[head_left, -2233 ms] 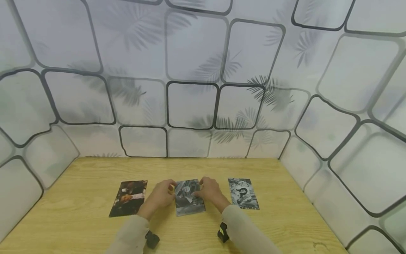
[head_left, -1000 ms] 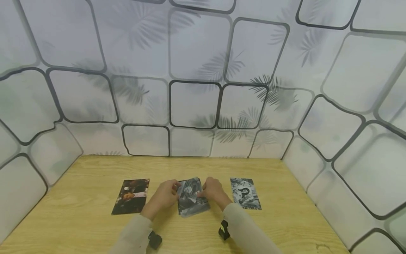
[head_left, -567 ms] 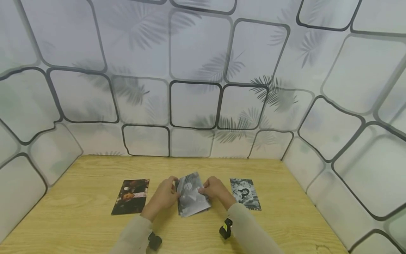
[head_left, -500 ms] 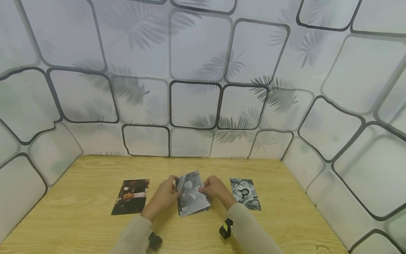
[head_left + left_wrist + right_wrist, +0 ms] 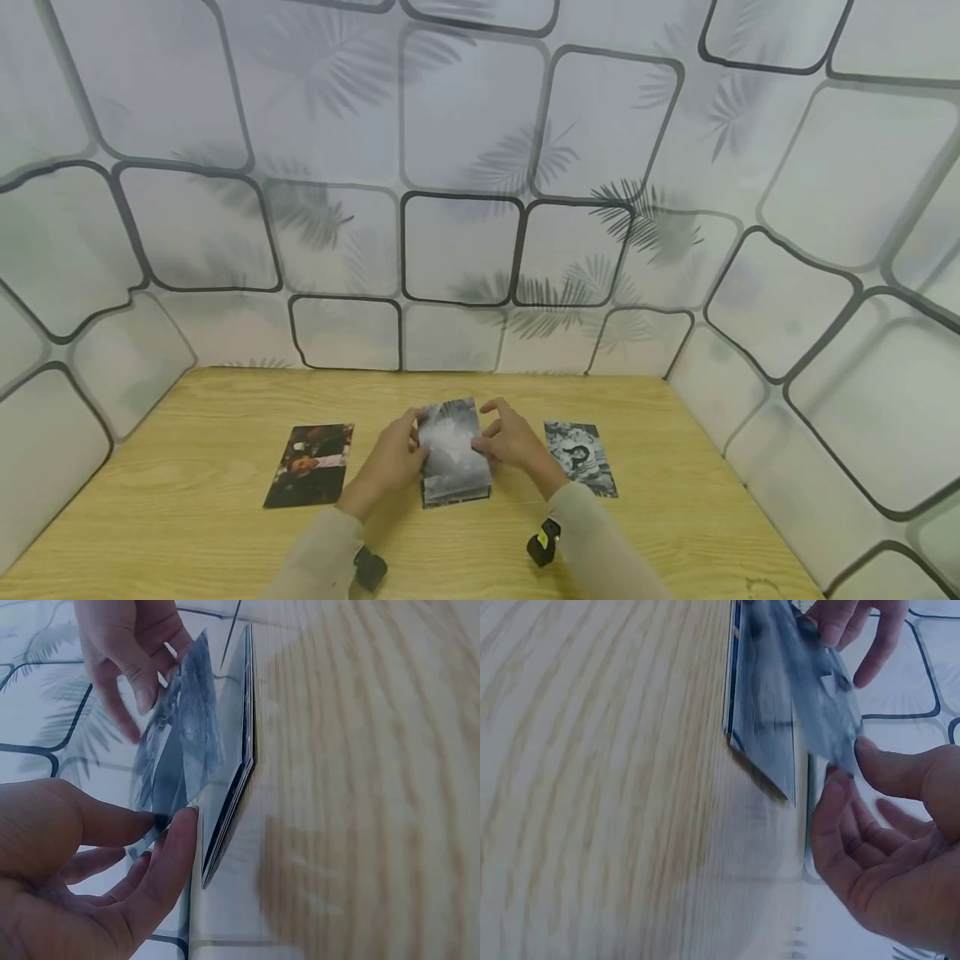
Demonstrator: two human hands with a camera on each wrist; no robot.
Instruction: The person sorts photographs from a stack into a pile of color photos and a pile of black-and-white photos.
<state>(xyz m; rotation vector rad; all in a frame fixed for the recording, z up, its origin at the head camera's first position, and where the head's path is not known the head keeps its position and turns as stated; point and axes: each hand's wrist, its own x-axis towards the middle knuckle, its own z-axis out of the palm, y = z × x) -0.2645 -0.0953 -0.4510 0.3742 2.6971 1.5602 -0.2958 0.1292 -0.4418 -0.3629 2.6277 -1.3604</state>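
Note:
A black-and-white photo print (image 5: 453, 450) is raised at a tilt over a small stack of prints (image 5: 456, 498) in the middle of the table. My left hand (image 5: 392, 457) pinches its left edge between thumb and fingers. At the opposite edge my right hand (image 5: 517, 437) pinches the same print, its index finger lifted away in the head view. Both wrist views show a gap between the held print (image 5: 196, 724) and the stack (image 5: 761, 712), which lies flat on the wood. Glare washes out part of the print's picture.
To the left lies a dark colour photo print (image 5: 310, 467); to the right, a black-and-white print (image 5: 580, 458) of a figure. The wooden table (image 5: 225, 408) meets a patterned wall covering (image 5: 457, 250) at its back and sides.
The top print turned askew on the stack, then came up off it and now sits straighter and farther back. The right index finger has lifted. The two side prints have stayed put.

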